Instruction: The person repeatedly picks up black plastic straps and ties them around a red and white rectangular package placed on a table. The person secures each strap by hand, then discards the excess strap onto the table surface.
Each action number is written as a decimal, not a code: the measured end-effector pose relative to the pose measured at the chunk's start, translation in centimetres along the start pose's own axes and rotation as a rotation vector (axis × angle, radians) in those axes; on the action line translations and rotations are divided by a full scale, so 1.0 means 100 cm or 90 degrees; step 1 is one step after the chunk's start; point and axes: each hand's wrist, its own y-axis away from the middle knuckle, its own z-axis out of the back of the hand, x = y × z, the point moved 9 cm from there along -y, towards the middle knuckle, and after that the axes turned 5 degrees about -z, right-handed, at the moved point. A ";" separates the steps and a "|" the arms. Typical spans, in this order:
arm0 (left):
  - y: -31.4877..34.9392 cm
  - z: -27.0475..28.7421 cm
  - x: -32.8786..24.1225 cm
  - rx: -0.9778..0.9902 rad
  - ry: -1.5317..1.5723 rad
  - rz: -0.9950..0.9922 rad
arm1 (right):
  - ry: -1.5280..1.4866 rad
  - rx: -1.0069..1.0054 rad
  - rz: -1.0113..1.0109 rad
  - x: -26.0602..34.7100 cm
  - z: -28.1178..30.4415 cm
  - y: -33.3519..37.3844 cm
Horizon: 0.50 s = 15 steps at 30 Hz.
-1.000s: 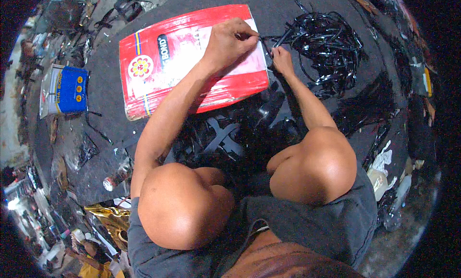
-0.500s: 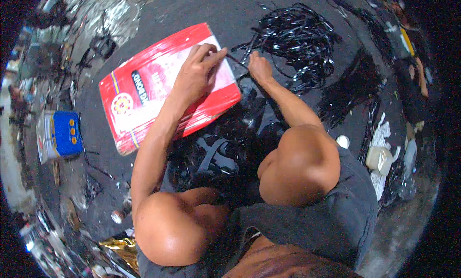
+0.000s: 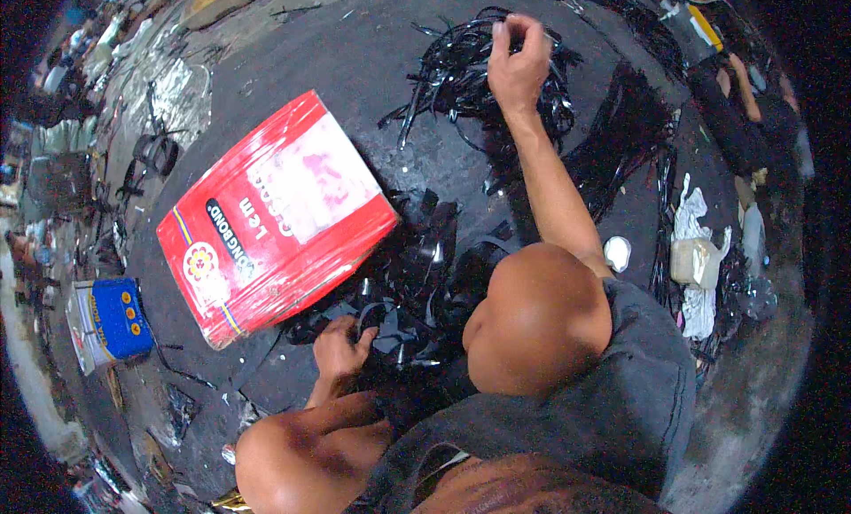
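Note:
A red and white carton point(image 3: 292, 204) with a worn, pale patch and a flower mark lies tilted on the dark ground, left of centre. Just below its near edge is my left hand point(image 3: 339, 353), with thumb and curved fingers apart and nothing visible in them. It is next to a heap of black strip scraps point(image 3: 417, 292) between my legs. My right hand point(image 3: 519, 70) reaches out over a tangled pile of shiny black strips point(image 3: 452, 79). Its thumb and fingers curl toward each other; anything between the tips is too small to make out.
A blue and white container point(image 3: 115, 323) stands at the left. More black strips point(image 3: 625, 115) lie right of the pile. A pale block-shaped tub on crumpled wrapping point(image 3: 696, 261) and a small white round lid point(image 3: 618, 253) are on my right. Another person's arm point(image 3: 746, 88) shows at far right.
My left hand has left the carton's top and come back near my left knee. My right hand has moved away from the carton's edge, out over the strip pile. The carton appears lower in view.

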 end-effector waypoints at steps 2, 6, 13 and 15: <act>-0.009 -0.001 0.011 0.043 0.253 0.153 | -0.097 0.035 -0.048 0.050 0.025 -0.027; -0.063 0.074 -0.046 0.081 0.338 0.084 | -0.654 0.709 -0.219 0.176 -0.010 0.061; -0.113 0.199 -0.107 0.007 0.287 0.015 | -0.842 1.346 -0.446 0.263 0.032 0.170; -0.104 0.215 -0.087 0.026 0.333 -0.015 | -0.786 1.356 -0.453 0.253 0.025 0.169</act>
